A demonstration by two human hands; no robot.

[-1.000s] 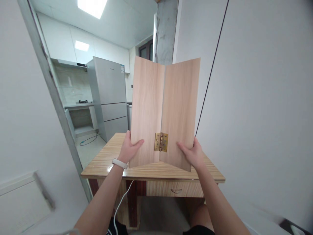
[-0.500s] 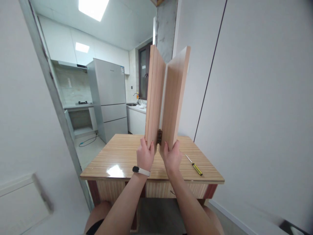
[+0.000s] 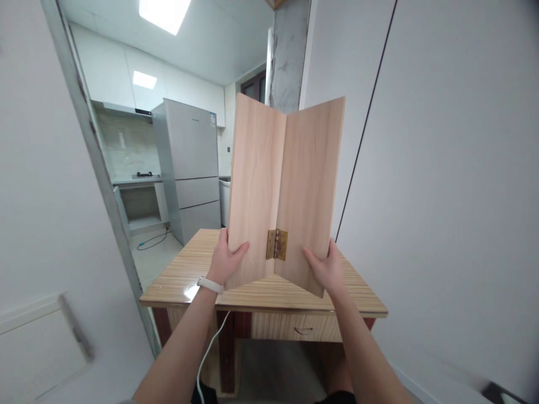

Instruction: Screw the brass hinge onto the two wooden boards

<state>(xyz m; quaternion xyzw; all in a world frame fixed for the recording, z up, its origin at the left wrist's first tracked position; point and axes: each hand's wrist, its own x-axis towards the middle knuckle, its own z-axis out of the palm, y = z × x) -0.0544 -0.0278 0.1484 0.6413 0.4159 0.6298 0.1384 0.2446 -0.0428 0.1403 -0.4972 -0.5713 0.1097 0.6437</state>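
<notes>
Two wooden boards stand upright over the table, joined by a brass hinge (image 3: pixel 277 244) low on their shared edge and spread into a wide V. My left hand (image 3: pixel 227 257) grips the outer lower edge of the left board (image 3: pixel 255 179), thumb across its front face. On the other side my right hand (image 3: pixel 328 266) holds the lower outer edge of the right board (image 3: pixel 309 179), its thumb also on the front. The fingers behind both boards are hidden. A white band (image 3: pixel 210 284) circles my left wrist.
The wood-grain table (image 3: pixel 181 278) has a drawer (image 3: pixel 278 326) with a curved handle. A pale cable (image 3: pixel 214 339) hangs at its front. Behind stand a grey fridge (image 3: pixel 191 148) and kitchen cabinets (image 3: pixel 105 73). A white wall (image 3: pixel 442 168) rises on the right.
Both hands have moved apart, swinging the hinged boards from a narrow V to a wider one, so their inner faces and the hinge show. The screwdriver on the table is now out of sight.
</notes>
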